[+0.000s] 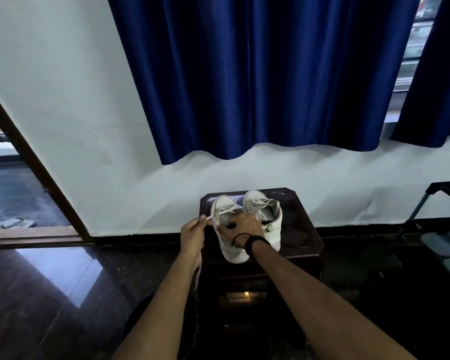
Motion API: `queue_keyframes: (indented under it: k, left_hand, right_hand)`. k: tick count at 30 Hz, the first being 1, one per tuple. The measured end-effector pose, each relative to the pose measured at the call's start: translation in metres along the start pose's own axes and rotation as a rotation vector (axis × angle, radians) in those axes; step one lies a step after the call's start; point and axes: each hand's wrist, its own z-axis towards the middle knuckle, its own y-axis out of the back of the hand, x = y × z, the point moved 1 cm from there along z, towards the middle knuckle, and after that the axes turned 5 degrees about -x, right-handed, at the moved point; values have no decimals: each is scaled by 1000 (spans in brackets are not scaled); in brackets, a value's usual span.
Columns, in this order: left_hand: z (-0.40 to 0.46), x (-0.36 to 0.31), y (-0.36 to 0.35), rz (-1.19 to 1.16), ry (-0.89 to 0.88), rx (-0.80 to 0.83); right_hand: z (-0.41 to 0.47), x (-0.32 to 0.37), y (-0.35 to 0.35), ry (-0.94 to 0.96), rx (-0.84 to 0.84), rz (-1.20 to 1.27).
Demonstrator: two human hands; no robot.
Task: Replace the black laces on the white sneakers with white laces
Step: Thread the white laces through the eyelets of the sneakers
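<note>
Two white sneakers stand side by side on a small dark wooden table [307, 229], toes toward the wall. White lace crosses the eyelets of the right sneaker [264, 206]. On the left sneaker [227, 203] white lace also runs across the front eyelets. My left hand [192, 235] pinches one end of that white lace [209, 218] just left of the shoe, and the loose tail hangs down past my wrist. My right hand [240, 227] rests on the left sneaker's opening, fingers pressed at the eyelets. I see no black laces.
The table stands against a white wall under a blue curtain [257, 74]. A dark glossy floor [50, 294] spreads to the left. A doorway with a pale slipper [13, 223] lies at far left. A black metal frame [437, 203] stands at the right.
</note>
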Motion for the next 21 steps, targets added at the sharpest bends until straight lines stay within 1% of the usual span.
queue_keyframes:
  k: [2, 4, 8, 10, 11, 12, 14, 16, 17, 18, 20, 21]
  left_hand:
    - [0, 16, 6, 61, 39, -96]
    - [-3, 30, 11, 130, 92, -148]
    - [-7, 34, 11, 162, 167, -131]
    - [-11, 33, 10, 249, 175, -76]
    - [-13, 30, 10, 314, 153, -54]
    - [-13, 26, 11, 392, 88, -44]
    - [-5, 16, 13, 532, -121, -87]
    - [11, 7, 13, 588, -292, -120]
    - [19, 3, 9, 619, -326, -94]
    - [26, -2, 5, 646, -342, -36]
    - [30, -8, -5, 694, -309, 124]
    - [28, -11, -9, 729, -291, 176]
  right_hand:
    - [0, 0, -4, -47, -17, 23]
    - [1, 2, -7, -67, -18, 40]
    - [4, 1, -12, -69, -34, 23]
    - [4, 0, -15, -59, -61, 11]
    - [2, 1, -14, -44, -70, -10]
    - [1, 3, -13, -20, -86, -27]
    - [0, 1, -8, 28, -121, -16]
    - [1, -4, -2, 87, -169, 29]
    - [2, -8, 0, 106, -197, 42]
    - [4, -11, 3, 118, -222, 41]
    - [9, -15, 6, 95, -242, 1]
    - [13, -16, 8, 74, -240, -26]
